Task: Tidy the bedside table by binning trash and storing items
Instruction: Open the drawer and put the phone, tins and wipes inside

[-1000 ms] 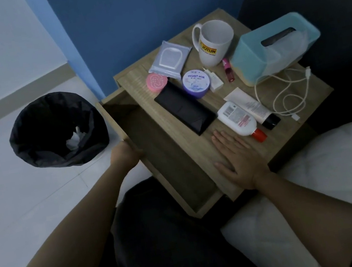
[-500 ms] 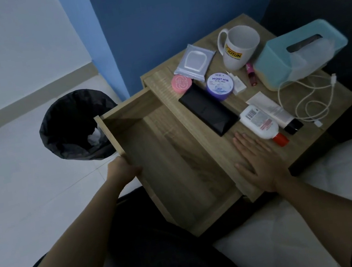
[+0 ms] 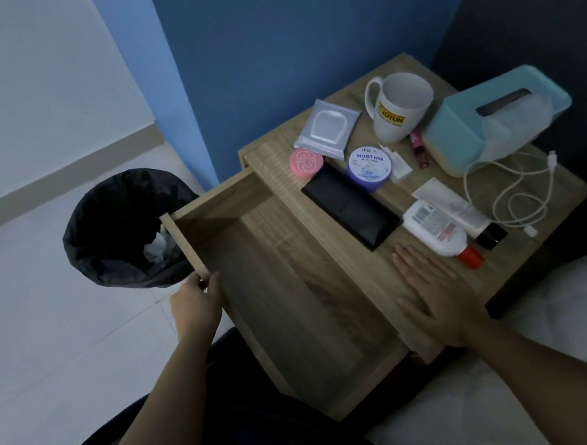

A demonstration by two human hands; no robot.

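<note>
**Drawer open, storing not yet begun**

The person is sitting at the bedside counter (image 3: pixel 268 156), and its drawer (image 3: pixel 190 248) is standing pulled well out toward them. The left hand (image 3: pixel 196 304) is gripping the drawer's front panel near its corner, with the fingers curling over the top edge. The right hand (image 3: pixel 433 288) is lying flat and open on the near part of the counter, palm down and holding nothing. It is resting just beside the white bottle with the red cap (image 3: pixel 436 230).

Judging from how things lie, the task is sitting somewhere short of halfway. The black-lined bin (image 3: pixel 91 238) is standing on the floor just beyond the drawer's far corner. A crumpled white tissue (image 3: pixel 157 246) is showing inside it, so the trash seems to be going where it belongs. No loose scraps are showing on the counter. The storing looks not yet begun, since no item is showing on the drawer's wooden floor.

The things to be stored are all waiting on the counter:
- the wipes pack (image 3: pixel 326 128)
- the pink tin (image 3: pixel 306 162)
- the purple jar (image 3: pixel 370 169)
- the long black case (image 3: pixel 352 208)
- a small white plug (image 3: pixel 397 164)
- a pink lip tube (image 3: pixel 418 145)
- the squeeze tube with the black cap (image 3: pixel 458 211)
- the coiled white cable (image 3: pixel 515 199)

The mug (image 3: pixel 400 105) and the teal tissue box (image 3: pixel 493 116) are standing at the back, and they may well be staying out.
</note>
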